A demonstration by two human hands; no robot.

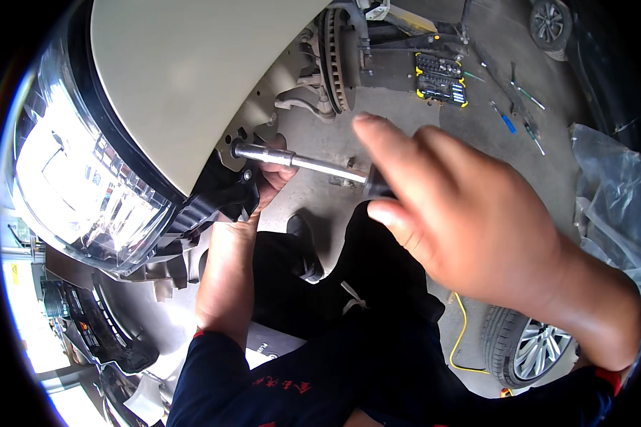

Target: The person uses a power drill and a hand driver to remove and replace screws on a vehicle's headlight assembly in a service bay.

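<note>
A socket driver with a long chrome shaft and a dark handle lies almost level, its socket end against a bolt point on the car's front body bracket. My right hand is around the handle, slightly blurred, index finger and thumb toward the shaft. Behind the black bracket, my left hand is partly hidden, its fingers curled about the socket end. Just above is the edge of the pale fender, and to the left is the large headlight.
A bare brake disc shows at the top. An open socket set and several screwdrivers lie on the floor. A removed wheel, yellow cord and clear plastic sheet are on the right. A dark bumper part stands lower left.
</note>
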